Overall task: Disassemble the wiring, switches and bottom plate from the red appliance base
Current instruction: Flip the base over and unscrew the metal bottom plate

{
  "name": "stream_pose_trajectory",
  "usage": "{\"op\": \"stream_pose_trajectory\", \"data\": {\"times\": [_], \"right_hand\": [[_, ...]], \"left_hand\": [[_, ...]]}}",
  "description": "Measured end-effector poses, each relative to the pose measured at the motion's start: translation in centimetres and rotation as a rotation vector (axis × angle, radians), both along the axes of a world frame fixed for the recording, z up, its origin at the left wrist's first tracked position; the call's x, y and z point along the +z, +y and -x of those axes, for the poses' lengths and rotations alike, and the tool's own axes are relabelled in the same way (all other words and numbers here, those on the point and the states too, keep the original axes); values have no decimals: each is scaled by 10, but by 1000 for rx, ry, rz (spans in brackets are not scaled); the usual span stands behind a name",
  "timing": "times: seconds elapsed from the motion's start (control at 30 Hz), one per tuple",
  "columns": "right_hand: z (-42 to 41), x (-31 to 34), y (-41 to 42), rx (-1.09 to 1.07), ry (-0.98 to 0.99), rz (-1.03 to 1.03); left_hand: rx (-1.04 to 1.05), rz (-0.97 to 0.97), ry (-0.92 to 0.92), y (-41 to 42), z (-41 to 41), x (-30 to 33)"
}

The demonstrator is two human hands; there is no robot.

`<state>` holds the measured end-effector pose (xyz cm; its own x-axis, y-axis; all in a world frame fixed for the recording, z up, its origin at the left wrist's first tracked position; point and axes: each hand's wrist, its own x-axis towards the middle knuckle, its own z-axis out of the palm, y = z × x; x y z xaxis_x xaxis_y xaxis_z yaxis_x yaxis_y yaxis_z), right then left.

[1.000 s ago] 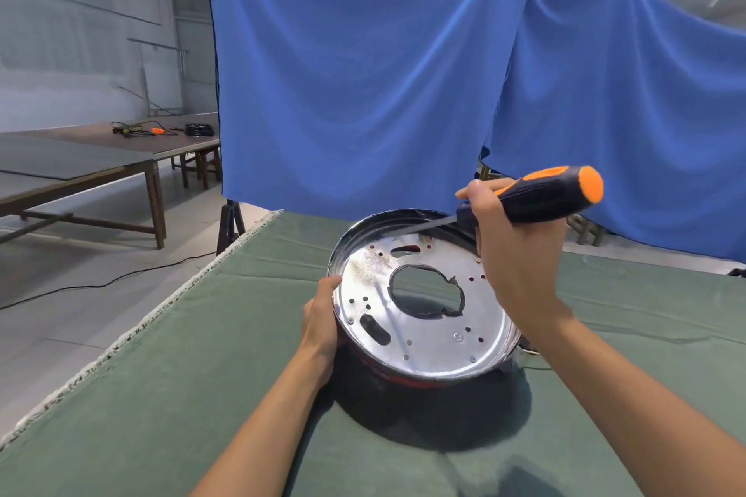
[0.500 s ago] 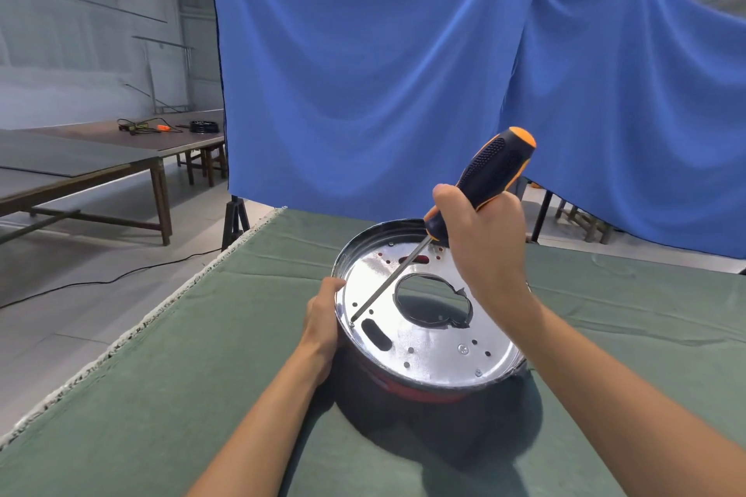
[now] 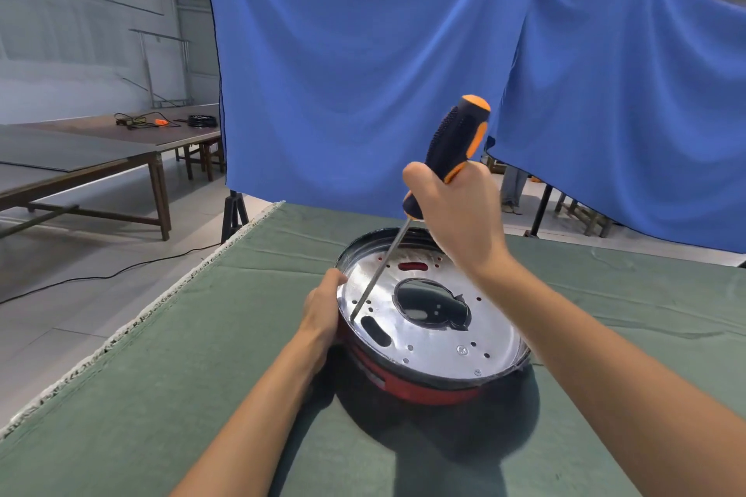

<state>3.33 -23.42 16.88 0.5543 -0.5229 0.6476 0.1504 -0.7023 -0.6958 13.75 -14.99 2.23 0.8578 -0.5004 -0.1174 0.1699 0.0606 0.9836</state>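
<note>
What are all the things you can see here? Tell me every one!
Appliance base: one, red, on the green table.
Bottom plate: one, shiny silver, on top of the base.
Screwdriver: one, black and orange, tip at the plate's left edge.
Table cover: one, green, under the base.
Curtain: blue, hanging behind.
Wooden tables: brown, far left.
Floor cable: one, black.
Left hand: holds the base's rim.
Right hand: grips the screwdriver.
</note>
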Motion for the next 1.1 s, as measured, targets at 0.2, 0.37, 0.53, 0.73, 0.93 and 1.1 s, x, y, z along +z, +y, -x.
{"op": "stream_pose_trajectory", "data": {"times": [0.2, 0.37, 0.53, 0.73, 0.93, 1.1], "right_hand": [[-19, 21, 15, -42, 213, 6], [-32, 37, 34, -55, 275, 38], [-40, 25, 45, 72, 326, 65], [-38, 25, 34, 95, 413, 79], [-37, 21, 34, -139, 357, 230], [-41, 18, 38, 52, 263, 127]], "left_hand": [[-75, -138, -1, 9, -2, 13], [-95, -169, -4, 23, -10, 19], [-69, -251, -102, 26, -12, 14], [-67, -556, -331, 23, -11, 18], [-57, -575, -389, 22, -12, 22], [221, -298, -484, 22, -9, 23]]}}
